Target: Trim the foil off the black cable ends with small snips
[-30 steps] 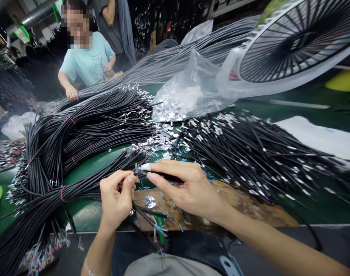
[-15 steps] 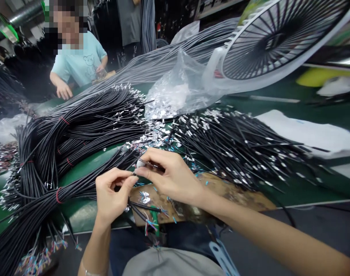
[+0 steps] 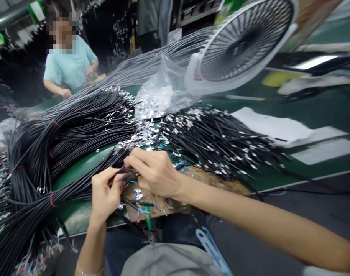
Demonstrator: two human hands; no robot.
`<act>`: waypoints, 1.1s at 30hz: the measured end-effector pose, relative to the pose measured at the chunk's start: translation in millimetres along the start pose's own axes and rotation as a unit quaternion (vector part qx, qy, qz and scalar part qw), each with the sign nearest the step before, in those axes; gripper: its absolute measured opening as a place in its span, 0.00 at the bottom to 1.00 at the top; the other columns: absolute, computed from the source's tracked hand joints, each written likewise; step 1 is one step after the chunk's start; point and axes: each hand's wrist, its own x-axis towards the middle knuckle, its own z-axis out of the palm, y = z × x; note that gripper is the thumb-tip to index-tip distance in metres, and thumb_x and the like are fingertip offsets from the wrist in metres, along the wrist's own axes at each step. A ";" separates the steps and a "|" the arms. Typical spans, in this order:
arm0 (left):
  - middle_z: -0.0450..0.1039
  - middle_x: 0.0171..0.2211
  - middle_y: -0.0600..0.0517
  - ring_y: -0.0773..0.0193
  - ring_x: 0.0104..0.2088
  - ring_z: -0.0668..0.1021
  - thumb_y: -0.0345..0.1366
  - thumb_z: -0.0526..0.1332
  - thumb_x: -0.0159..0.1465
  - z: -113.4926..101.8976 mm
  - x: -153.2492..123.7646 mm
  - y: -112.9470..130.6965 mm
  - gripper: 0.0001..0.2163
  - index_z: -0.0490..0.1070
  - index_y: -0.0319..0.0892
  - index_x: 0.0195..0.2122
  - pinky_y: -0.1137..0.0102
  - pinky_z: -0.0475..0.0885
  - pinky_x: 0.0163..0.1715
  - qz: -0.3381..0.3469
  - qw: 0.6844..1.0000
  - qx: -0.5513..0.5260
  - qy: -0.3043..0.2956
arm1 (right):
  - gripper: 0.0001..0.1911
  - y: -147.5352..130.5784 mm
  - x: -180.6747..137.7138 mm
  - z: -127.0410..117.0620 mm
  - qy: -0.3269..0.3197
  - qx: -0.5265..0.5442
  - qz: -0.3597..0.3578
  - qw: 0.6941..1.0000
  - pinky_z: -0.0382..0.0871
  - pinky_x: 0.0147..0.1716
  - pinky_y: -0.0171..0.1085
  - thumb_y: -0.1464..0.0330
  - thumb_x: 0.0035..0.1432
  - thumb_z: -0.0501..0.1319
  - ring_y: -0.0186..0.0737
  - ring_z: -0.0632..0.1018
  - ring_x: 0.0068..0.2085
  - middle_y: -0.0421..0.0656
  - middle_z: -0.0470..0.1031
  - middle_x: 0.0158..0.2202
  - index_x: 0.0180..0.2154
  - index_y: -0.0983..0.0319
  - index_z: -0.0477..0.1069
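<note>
My left hand (image 3: pixel 105 193) is closed, thumb and forefinger pinched on the end of a black cable that its fingers mostly hide. Close against it, my right hand (image 3: pixel 154 172) is wrapped round a small dark tool (image 3: pixel 125 174) with two flat blades, perhaps snips. The blades meet the cable end at my left fingertips. Below the hands, cable ends with stripped coloured wires (image 3: pixel 146 209) lie on a brown board (image 3: pixel 175 203), beside a scrap of foil (image 3: pixel 137 194).
Black cable bundles (image 3: pixel 77 138) tied with red bands fill the left. Foil-tipped cables (image 3: pixel 209 142) lie right of centre. Behind are a plastic bag (image 3: pixel 160 96) of foil scraps, a white fan (image 3: pixel 244 46) and grey cables (image 3: pixel 128 71). A co-worker (image 3: pixel 69 63) stands across the table.
My view has shifted, so the scene sits further left. The right hand has moved in over the left fingertips, with the tool's dark blades now showing at the cable end.
</note>
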 end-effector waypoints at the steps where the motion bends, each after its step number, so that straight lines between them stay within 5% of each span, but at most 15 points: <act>1: 0.64 0.17 0.55 0.71 0.19 0.66 0.35 0.58 0.60 0.8 -0.5 -0.2 0.12 0.71 0.39 0.20 0.76 0.58 0.17 -0.002 1.000 -0.004 0.008 | 0.13 0.0 -0.9 -0.3 0.013 -0.027 -0.017 0.999 0.51 0.20 0.35 0.80 0.50 0.47 0.36 0.64 0.24 0.44 0.67 0.26 0.28 0.64 0.68; 3: 0.64 0.18 0.55 0.71 0.18 0.66 0.37 0.58 0.62 2.0 -2.0 -1.4 0.13 0.71 0.39 0.22 0.76 0.58 0.16 -0.024 0.999 -0.028 0.016 | 0.12 3.4 -0.7 -2.2 0.058 -0.043 0.005 0.997 0.53 0.20 0.34 0.80 0.52 0.48 0.35 0.65 0.25 0.44 0.67 0.26 0.28 0.64 0.67; 7: 0.65 0.19 0.54 0.73 0.17 0.65 0.40 0.57 0.63 3.2 -6.1 -3.3 0.14 0.73 0.38 0.24 0.77 0.57 0.15 -0.052 0.997 -0.059 0.021 | 0.09 13.5 5.0 -7.8 0.145 0.040 0.170 0.974 0.57 0.23 0.32 0.74 0.58 0.52 0.32 0.65 0.24 0.40 0.64 0.23 0.26 0.62 0.63; 13: 0.67 0.19 0.54 0.71 0.20 0.68 0.37 0.60 0.60 4.0 -5.0 -1.3 0.10 0.74 0.39 0.24 0.76 0.61 0.18 -0.007 0.998 -0.011 0.059 | 0.16 8.8 8.8 -3.9 -0.042 0.285 0.157 0.945 0.57 0.25 0.33 0.65 0.58 0.57 0.31 0.63 0.25 0.37 0.61 0.22 0.21 0.62 0.61; 18: 0.67 0.20 0.55 0.70 0.22 0.69 0.36 0.65 0.56 6.1 -0.7 -1.6 0.07 0.72 0.40 0.23 0.76 0.64 0.22 0.028 0.995 -0.046 0.085 | 0.21 7.7 9.0 0.2 -0.130 0.501 0.253 0.817 0.52 0.17 0.32 0.53 0.56 0.55 0.28 0.57 0.18 0.33 0.55 0.17 0.21 0.61 0.60; 20: 0.67 0.20 0.56 0.70 0.22 0.68 0.36 0.66 0.54 6.6 -1.1 -2.5 0.08 0.70 0.40 0.21 0.76 0.64 0.22 0.015 0.994 -0.064 0.087 | 0.18 8.1 8.4 -0.6 -0.108 0.440 0.224 0.863 0.54 0.18 0.32 0.57 0.58 0.55 0.29 0.58 0.19 0.35 0.56 0.18 0.21 0.61 0.59; 22: 0.67 0.20 0.56 0.71 0.21 0.68 0.36 0.65 0.55 6.2 -3.1 -3.1 0.09 0.70 0.39 0.21 0.76 0.63 0.21 -0.011 0.995 -0.068 0.073 | 0.14 9.5 7.2 -3.4 -0.046 0.295 0.150 0.943 0.56 0.21 0.33 0.66 0.58 0.54 0.32 0.62 0.22 0.39 0.61 0.21 0.21 0.61 0.61; 24: 0.67 0.19 0.55 0.71 0.20 0.68 0.36 0.63 0.57 4.9 -5.5 -3.0 0.09 0.71 0.39 0.22 0.76 0.63 0.20 -0.032 0.997 -0.058 0.049 | 0.12 12.4 5.3 -8.0 0.025 0.145 0.097 0.984 0.57 0.22 0.34 0.73 0.57 0.52 0.33 0.64 0.24 0.42 0.65 0.23 0.22 0.61 0.63; 28: 0.67 0.19 0.55 0.71 0.20 0.68 0.36 0.62 0.58 3.2 -6.5 -0.4 0.09 0.73 0.39 0.22 0.77 0.61 0.18 -0.026 0.996 -0.053 0.061 | 0.13 16.8 1.3 -14.7 0.124 0.028 0.181 0.975 0.61 0.25 0.34 0.71 0.59 0.54 0.34 0.68 0.25 0.42 0.68 0.23 0.22 0.61 0.63; 33: 0.66 0.19 0.57 0.72 0.21 0.69 0.30 0.66 0.53 8.2 -2.4 2.8 0.06 0.70 0.40 0.21 0.77 0.64 0.21 0.023 0.983 -0.087 0.160 | 0.10 8.3 -3.6 -11.8 -0.027 0.185 0.216 0.958 0.66 0.26 0.33 0.63 0.60 0.54 0.35 0.74 0.27 0.41 0.75 0.28 0.35 0.62 0.70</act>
